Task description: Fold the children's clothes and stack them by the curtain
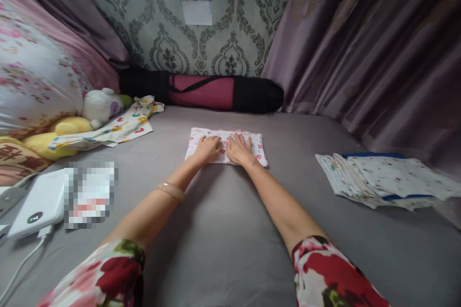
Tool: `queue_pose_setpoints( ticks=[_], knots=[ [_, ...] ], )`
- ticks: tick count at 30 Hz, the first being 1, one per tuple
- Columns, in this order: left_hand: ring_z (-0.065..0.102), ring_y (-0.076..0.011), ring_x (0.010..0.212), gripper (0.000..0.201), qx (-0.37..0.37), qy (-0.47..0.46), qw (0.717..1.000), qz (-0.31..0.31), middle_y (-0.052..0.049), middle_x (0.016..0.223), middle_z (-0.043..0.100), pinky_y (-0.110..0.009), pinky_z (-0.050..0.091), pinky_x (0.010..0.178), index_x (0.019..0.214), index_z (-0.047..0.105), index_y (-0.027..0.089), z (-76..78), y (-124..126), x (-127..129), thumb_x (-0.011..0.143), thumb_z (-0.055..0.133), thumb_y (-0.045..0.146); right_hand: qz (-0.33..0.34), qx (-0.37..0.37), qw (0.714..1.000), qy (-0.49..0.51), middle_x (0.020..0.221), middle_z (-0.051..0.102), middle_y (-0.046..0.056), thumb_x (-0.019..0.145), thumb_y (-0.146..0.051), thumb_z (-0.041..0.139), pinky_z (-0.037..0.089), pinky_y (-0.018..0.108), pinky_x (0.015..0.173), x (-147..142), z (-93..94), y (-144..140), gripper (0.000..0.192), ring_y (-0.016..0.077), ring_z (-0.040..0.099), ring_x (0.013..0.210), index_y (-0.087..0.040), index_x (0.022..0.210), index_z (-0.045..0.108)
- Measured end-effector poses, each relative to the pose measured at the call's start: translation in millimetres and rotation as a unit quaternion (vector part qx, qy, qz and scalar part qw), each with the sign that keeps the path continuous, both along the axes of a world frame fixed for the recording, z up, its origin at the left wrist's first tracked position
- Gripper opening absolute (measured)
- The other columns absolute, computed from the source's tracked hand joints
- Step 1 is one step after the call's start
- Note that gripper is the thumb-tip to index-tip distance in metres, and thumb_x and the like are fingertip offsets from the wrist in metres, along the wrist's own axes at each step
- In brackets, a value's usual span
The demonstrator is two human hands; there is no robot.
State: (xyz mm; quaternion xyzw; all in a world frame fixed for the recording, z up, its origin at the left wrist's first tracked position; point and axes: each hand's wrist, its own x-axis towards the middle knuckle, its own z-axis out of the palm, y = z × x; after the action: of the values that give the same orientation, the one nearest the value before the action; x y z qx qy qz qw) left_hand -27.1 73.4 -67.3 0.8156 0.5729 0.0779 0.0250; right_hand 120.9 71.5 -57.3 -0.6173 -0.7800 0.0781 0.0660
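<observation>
A folded white cloth [256,146] with pink and red prints lies flat on the grey sheet, straight ahead of me. My left hand [209,148] rests on its left half, fingers stretched forward and partly curled at the tips. On the right half lies my right hand [239,148], palm down with its fingers spread. Both hands touch the top of the cloth, and neither grips it. Parts of the print are hidden under them.
Folded printed cloths [389,175] are stacked at right. At left lie a patterned cloth [122,129], a white plush toy [101,105], a yellow plush [39,146] and a power bank [43,201] with a cable. A black and maroon long bag [201,92] lies along the wall.
</observation>
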Motion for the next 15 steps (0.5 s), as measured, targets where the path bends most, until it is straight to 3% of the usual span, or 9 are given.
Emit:
queue_pose_setpoints(
  ticks=[4, 11, 15],
  knots=[
    [0.034, -0.0248, 0.141, 0.048, 0.077, -0.023, 0.996, 0.043, -0.013, 0.150, 0.042, -0.046, 0.022, 0.116, 0.141, 0.043, 0.013, -3.5, 9.9, -2.3, 0.095, 0.031, 0.020, 0.039, 0.091, 0.995, 0.017, 0.160, 0.023, 0.010, 0.097, -0.027, 0.028, 0.000, 0.051, 0.118, -19.3, -4.4, 7.6, 0.056, 0.0245, 0.013, 0.148, -0.012, 0.150, 0.033],
    [0.025, -0.0291, 0.145, 0.053, 0.024, -0.001, 0.998, 0.065, -0.011, 0.155, 0.034, -0.050, 0.019, 0.118, 0.147, 0.039, 0.012, -26.6, 12.3, -4.1, 0.100, 0.024, 0.031, 0.038, 0.052, 0.998, 0.019, 0.160, 0.024, 0.006, 0.097, -0.031, 0.024, 0.010, 0.050, 0.118, -23.5, -26.5, 11.3, 0.057, 0.0239, 0.018, 0.146, -0.013, 0.151, 0.031],
    [0.024, -0.0275, 0.146, 0.054, 0.020, 0.007, 0.997, 0.068, -0.010, 0.156, 0.034, -0.048, 0.019, 0.118, 0.148, 0.038, 0.013, -27.7, 13.5, -3.7, 0.100, 0.023, 0.031, 0.034, 0.049, 0.998, 0.013, 0.160, 0.022, 0.005, 0.097, -0.031, 0.023, 0.009, 0.049, 0.118, -23.8, -26.2, 11.1, 0.057, 0.0232, 0.017, 0.147, -0.015, 0.151, 0.030]
  ],
)
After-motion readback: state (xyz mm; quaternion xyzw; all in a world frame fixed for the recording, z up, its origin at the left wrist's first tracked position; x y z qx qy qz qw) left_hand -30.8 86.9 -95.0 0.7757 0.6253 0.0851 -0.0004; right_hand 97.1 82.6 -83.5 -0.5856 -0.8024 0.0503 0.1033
